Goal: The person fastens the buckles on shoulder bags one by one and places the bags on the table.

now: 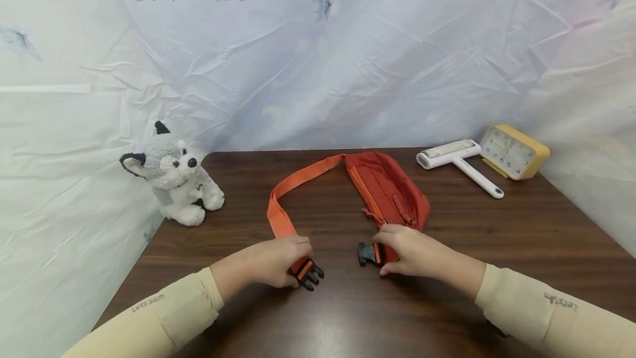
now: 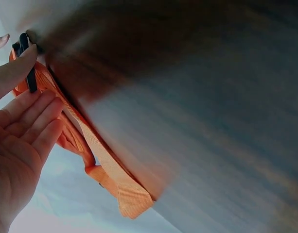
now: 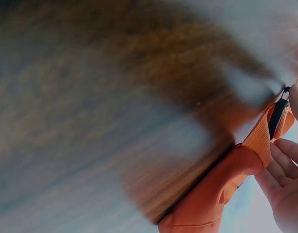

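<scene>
A red-orange waist bag (image 1: 390,189) lies on the dark wooden table, its orange strap (image 1: 283,192) curving out to the left. My left hand (image 1: 278,261) pinches the strap's end at the black pronged buckle half (image 1: 310,275); in the left wrist view, thumb and fingers close on the black buckle (image 2: 29,68). Near the bag's lower end, my right hand (image 1: 409,250) holds the black socket half of the buckle (image 1: 369,254). Thumb and fingers pinch that part (image 3: 279,114) in the right wrist view. The two buckle halves face each other, apart.
A grey and white plush dog (image 1: 176,175) sits at the table's left edge. At the back right lie a white lint roller (image 1: 462,162) and a yellow-framed clock (image 1: 514,151). A pale printed cloth (image 1: 298,70) hangs behind the table.
</scene>
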Demonstrator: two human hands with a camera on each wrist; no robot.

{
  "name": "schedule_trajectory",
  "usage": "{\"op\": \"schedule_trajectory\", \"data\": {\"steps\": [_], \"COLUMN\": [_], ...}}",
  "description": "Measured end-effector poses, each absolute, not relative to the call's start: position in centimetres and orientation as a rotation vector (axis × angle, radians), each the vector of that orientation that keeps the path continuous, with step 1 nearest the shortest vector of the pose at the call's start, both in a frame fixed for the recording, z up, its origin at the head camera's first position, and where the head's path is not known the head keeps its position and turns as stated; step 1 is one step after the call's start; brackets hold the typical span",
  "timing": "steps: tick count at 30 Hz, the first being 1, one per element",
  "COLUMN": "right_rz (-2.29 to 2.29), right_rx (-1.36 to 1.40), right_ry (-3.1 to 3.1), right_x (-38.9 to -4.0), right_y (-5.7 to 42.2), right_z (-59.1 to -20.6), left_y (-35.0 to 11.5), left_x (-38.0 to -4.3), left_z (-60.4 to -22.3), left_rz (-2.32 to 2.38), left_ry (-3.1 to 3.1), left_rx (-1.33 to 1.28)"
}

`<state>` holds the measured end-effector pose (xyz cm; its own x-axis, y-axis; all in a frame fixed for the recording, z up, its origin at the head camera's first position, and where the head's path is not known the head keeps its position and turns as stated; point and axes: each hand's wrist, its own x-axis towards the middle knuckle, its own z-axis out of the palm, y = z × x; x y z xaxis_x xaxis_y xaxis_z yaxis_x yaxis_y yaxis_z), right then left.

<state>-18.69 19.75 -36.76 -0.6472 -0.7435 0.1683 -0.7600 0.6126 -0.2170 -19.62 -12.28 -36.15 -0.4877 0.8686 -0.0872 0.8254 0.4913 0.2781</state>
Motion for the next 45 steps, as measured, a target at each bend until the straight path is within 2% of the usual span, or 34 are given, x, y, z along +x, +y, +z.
{"op": "schedule_trajectory", "data": {"steps": [45], "right_rz": [0.453], "right_rx": [1.313], "right_ry": [-2.575], "right_x": [-19.37], "right_y": [19.85], "right_z": [-37.31], "left_y": [-12.52], "left_x": [-20.09], "left_z": [-35.98], "left_rz": [0.342], "left_ry": [2.654], "left_rx": [1.464]}}
